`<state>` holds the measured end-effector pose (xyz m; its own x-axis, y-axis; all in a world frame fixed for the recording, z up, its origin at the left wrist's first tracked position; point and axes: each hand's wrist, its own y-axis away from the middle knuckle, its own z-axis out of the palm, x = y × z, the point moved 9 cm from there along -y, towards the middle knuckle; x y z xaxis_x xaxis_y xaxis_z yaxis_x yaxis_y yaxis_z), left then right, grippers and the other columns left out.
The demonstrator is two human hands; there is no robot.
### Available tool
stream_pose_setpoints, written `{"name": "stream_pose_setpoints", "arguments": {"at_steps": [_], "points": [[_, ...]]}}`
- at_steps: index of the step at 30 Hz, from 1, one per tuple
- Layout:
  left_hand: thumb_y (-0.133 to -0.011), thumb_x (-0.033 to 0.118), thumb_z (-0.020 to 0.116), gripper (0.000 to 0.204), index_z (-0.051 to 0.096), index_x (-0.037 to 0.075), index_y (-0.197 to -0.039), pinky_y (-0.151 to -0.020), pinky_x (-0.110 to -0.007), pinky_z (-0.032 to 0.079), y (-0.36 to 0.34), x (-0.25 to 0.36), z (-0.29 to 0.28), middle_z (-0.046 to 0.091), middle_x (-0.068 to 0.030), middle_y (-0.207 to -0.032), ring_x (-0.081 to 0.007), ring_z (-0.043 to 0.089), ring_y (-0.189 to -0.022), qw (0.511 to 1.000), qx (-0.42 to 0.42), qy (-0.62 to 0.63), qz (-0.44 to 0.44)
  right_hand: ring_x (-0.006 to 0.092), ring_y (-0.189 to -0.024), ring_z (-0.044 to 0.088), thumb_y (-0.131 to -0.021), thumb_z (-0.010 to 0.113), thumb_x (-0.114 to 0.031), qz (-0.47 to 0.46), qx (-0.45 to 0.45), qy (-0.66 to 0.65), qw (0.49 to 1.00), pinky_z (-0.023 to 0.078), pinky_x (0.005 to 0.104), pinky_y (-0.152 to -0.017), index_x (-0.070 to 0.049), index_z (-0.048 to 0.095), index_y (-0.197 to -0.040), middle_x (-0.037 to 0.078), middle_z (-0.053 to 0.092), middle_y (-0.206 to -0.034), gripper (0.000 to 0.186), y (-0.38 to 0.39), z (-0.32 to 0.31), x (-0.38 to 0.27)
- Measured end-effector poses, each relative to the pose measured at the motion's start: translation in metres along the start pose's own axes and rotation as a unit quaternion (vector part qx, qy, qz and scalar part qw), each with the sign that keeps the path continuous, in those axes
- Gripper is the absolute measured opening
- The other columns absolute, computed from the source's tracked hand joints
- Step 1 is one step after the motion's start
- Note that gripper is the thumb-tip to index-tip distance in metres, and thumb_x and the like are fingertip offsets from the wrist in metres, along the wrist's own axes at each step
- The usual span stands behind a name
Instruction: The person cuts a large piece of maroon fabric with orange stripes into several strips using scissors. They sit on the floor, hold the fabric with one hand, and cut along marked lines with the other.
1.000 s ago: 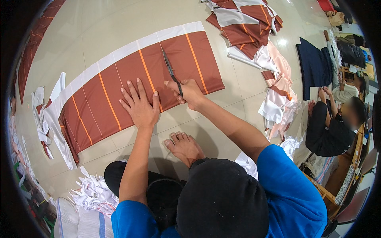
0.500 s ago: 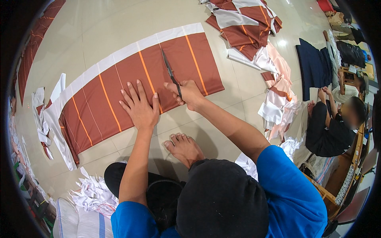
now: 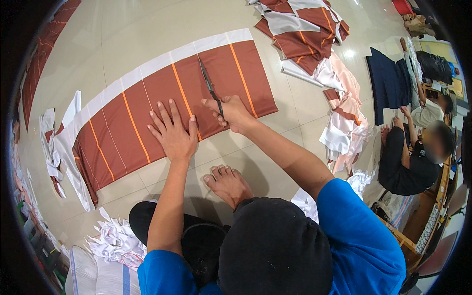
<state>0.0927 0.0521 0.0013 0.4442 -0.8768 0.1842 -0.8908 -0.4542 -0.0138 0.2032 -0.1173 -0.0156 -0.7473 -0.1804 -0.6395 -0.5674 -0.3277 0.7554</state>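
A long brown fabric (image 3: pixel 132 118) with orange and thin white stripes and a white far border (image 3: pixel 147 68) lies spread on the floor. My left hand (image 3: pixel 173 132) rests flat on it, fingers spread, near its front edge. To the right, my right hand (image 3: pixel 230 113) grips a pair of dark scissors (image 3: pixel 207 81). The blades lie over the cloth between two orange stripes, with the tip close to the white border. Whether the lower blade is under the cloth, I cannot tell. My bare foot (image 3: pixel 227 183) is on the tiles just in front of the fabric.
A heap of brown, white and orange-striped cloth (image 3: pixel 307 34) lies at the far right, trailing into pale pink and white pieces (image 3: pixel 346 123). White scraps (image 3: pixel 115 236) and a stuffed white sack (image 3: pixel 105 275) sit at the near left. A seated person (image 3: pixel 410 162) is at the right.
My right hand and the scissors have shifted very slightly, and the tip sits a little nearer the white border. My left hand and the fabric stay where they were.
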Motion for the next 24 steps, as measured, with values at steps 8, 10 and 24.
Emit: {"name": "stream_pose_setpoints", "arguments": {"at_steps": [8, 10, 24], "points": [[-0.114, 0.062, 0.046, 0.084, 0.022, 0.019, -0.183, -0.135, -0.073, 0.008, 0.001, -0.001, 0.0, 0.016, -0.0186, -0.189, -0.0513, 0.01, -0.172, 1.0, 0.011, 0.004, 0.004, 0.0077, -0.05, 0.052, -0.094, 0.092, -0.032, -0.011, -0.011, 0.002, 1.0, 0.037, 0.0273, -0.041, -0.002, 0.064, -0.093, 0.005, 0.061, -0.072, 0.041, -0.001, 0.001, -0.005], [-0.114, 0.062, 0.046, 0.085, 0.022, 0.019, -0.183, -0.135, -0.073, 0.008, 0.001, -0.001, 0.001, 0.016, -0.0187, -0.189, -0.0514, 0.01, -0.172, 1.0, 0.005, 0.002, 0.001, 0.0078, -0.05, 0.052, -0.093, 0.092, -0.033, -0.02, -0.021, -0.01, 1.0, 0.037, 0.0274, -0.041, 0.001, 0.066, -0.096, 0.005, 0.061, -0.073, 0.043, -0.003, 0.003, -0.011], [-0.114, 0.062, 0.045, 0.084, 0.022, 0.018, -0.183, -0.135, -0.072, 0.008, 0.0, 0.0, -0.001, 0.016, -0.0193, -0.189, -0.0518, 0.011, -0.172, 1.0, 0.0, 0.001, -0.001, 0.0096, -0.052, 0.055, -0.095, 0.09, -0.026, -0.018, -0.001, 0.002, 1.0, 0.038, 0.0275, -0.042, 0.002, 0.064, -0.094, 0.007, 0.063, -0.075, 0.038, -0.014, 0.003, -0.008]]}}
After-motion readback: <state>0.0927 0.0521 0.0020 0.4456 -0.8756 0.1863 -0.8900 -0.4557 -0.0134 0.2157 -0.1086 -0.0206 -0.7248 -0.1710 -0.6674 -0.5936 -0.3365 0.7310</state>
